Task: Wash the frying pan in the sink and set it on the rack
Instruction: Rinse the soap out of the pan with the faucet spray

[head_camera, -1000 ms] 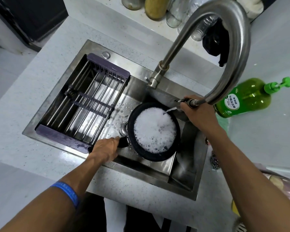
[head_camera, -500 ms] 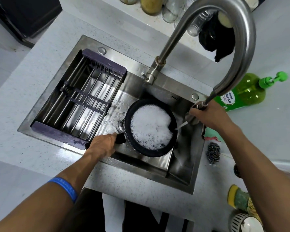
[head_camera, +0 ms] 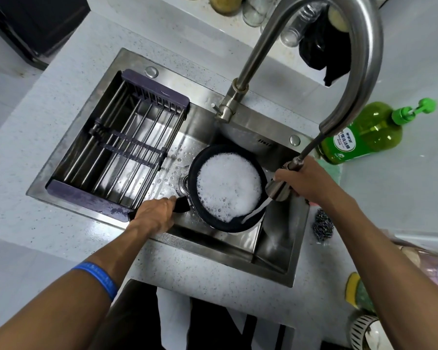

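The frying pan (head_camera: 228,188) sits in the sink (head_camera: 276,251), just right of the drain, with white suds covering most of its inside. The left hand (head_camera: 154,215) grips the pan's black handle at its left side. The right hand (head_camera: 306,178) grasps the pull-out spray head (head_camera: 278,189) at the pan's right rim, and 1 stream of water strikes the near-right inside edge, where a dark patch shows bare. Rinsing looks barely begun: most foam remains. Left of the pan, the rack (head_camera: 116,152) spans the sink and holds nothing; setting the pan there is not yet done.
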